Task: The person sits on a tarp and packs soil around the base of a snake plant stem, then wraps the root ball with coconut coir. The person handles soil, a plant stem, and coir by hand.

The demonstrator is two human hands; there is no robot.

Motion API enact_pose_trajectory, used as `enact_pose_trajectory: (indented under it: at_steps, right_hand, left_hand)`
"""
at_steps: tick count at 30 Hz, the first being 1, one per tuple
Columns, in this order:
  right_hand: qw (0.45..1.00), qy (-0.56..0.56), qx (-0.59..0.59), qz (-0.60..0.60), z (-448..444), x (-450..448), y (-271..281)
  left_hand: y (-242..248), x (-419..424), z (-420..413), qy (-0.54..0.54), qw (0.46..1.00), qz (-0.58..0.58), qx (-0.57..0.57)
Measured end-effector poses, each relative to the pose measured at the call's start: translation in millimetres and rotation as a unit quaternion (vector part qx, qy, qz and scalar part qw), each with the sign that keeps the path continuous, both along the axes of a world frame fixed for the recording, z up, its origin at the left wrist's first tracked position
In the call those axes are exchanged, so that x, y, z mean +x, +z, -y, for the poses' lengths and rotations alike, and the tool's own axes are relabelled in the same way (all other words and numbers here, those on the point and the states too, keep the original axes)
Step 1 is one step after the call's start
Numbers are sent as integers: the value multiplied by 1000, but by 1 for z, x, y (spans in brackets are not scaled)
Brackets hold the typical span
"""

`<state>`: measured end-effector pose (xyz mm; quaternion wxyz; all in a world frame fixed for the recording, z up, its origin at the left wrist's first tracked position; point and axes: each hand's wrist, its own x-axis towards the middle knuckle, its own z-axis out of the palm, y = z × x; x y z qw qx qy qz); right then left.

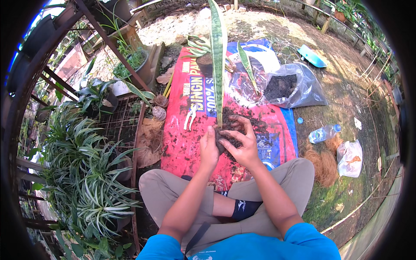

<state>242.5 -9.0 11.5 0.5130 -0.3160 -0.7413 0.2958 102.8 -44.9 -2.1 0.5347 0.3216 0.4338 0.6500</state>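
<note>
A long snake plant leaf (pixel 217 58) stands upright, its base in a ball of dark soil (pixel 219 143) between my hands. My left hand (pixel 209 146) is closed around the left side of the soil ball. My right hand (pixel 242 139) touches its right side with thumb and fingertips, fingers curved and soiled. Loose dark soil (pixel 250 118) lies on the red plastic banner (pixel 182 146) under them. White-handled pruning shears (pixel 191 117) rest left of the leaf. Beyond, a smaller snake plant leaf (pixel 247 65) lies on clear plastic beside an open plastic bag of soil (pixel 302 87).
Twine balls (pixel 159 113) lie left of the banner, near a metal rack with potted spider plants (pixel 100 201). At right are a plastic water bottle (pixel 325 133), brown fibre (pixel 325 164), a white plastic bag (pixel 349 159) and a blue tray-like object (pixel 312 57). Cut leaves (pixel 198 45) lie at the far edge.
</note>
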Motion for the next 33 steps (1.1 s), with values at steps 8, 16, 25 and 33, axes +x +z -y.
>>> enact_pose_trajectory:
  at_steps: [8, 16, 25, 33]
  right_hand:
    - [973, 28, -179, -140, -10, 4, -16]
    - [721, -208, -391, -533, -73, 92, -63]
    - [879, 53, -428, -205, -3, -11, -33]
    - [631, 199, -600, -450, 3, -34, -73]
  left_hand:
    - [-3, -3, 0, -14, 1000, 1, 6]
    - [-13, -9, -6, -92, 990, 106, 4]
    - [-26, -2, -9, -66, 989, 131, -13]
    - [-83, 27, -9, 222, 907, -353, -68]
